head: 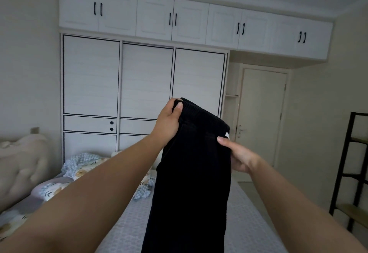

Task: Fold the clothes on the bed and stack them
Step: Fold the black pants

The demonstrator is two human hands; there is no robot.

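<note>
A pair of black trousers [191, 173] with a ribbed elastic waistband hangs in the air above the bed [245, 213], its legs dropping out of the bottom of the view. My left hand [169, 119] pinches the waistband's left end, thumb on the front. My right hand [239, 155] grips the right side a little below the waistband, thumb lying across the fabric. A small white patch shows at the waistband's right end.
A floral blue and white quilt [83, 165] lies crumpled at the head of the bed beside a padded headboard [22, 159]. White wardrobes [119, 81] fill the far wall, with a closed door [260, 113] to their right. A black metal shelf [352, 169] stands at the right edge.
</note>
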